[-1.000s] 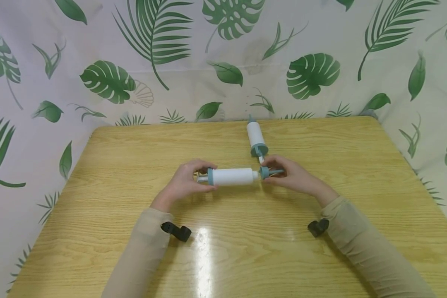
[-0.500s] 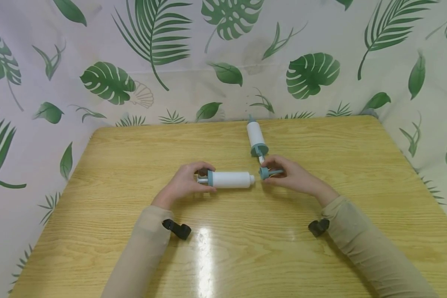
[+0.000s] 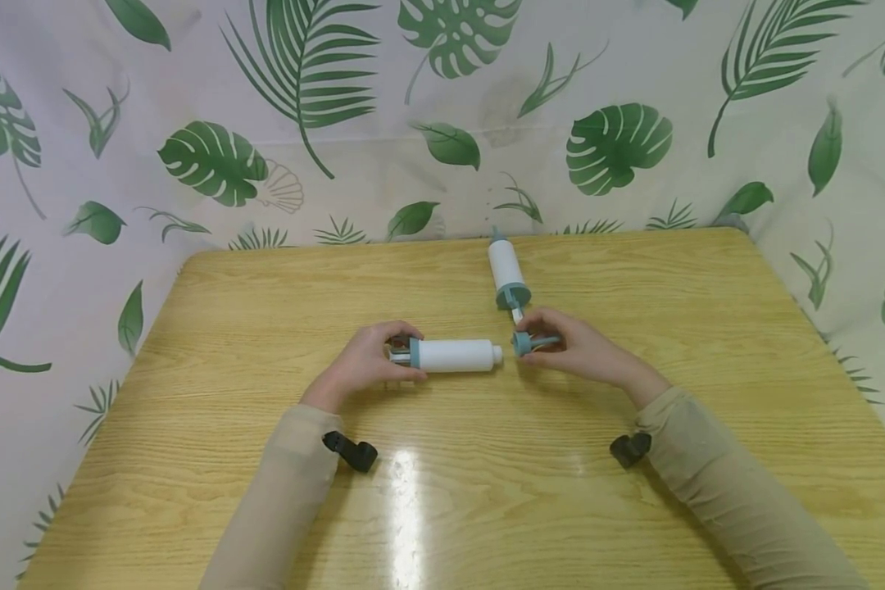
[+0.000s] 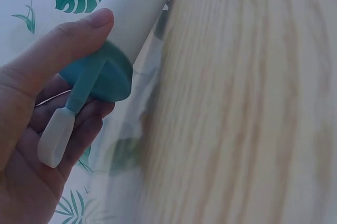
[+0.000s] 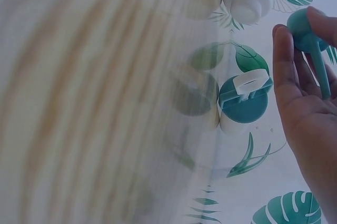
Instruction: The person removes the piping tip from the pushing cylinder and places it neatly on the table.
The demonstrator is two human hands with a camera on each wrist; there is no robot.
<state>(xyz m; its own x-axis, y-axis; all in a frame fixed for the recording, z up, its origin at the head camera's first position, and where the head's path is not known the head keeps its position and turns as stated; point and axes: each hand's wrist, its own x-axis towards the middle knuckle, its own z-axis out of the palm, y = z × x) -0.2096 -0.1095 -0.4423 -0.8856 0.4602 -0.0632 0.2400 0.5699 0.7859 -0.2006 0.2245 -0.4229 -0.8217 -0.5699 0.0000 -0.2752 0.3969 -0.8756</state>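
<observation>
Tube (image 3: 457, 356), white plastic-looking cylinder w/ teal collar (image 3: 415, 353): long axis 9-to-3 o'clock, bare neck (image 3: 497, 355) at 3. L hand (image 3: 360, 360): thumb + fingers curled round collar end, 9 o'clock. Teal plastic-looking nozzle cap (image 3: 522, 343) w/ thin spout: just beside neck, approx. 3 o'clock, apart; R hand (image 3: 583, 351) pinches it, nearer neck. 2nd white-and-teal tube (image 3: 505, 262): 1 o'clock, on wood-grain table (image 3: 265, 303).

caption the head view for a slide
Left grip holds a white cylindrical tube, right grip a round, stemmed teal cap, over a yellow wood-grain table.
</observation>
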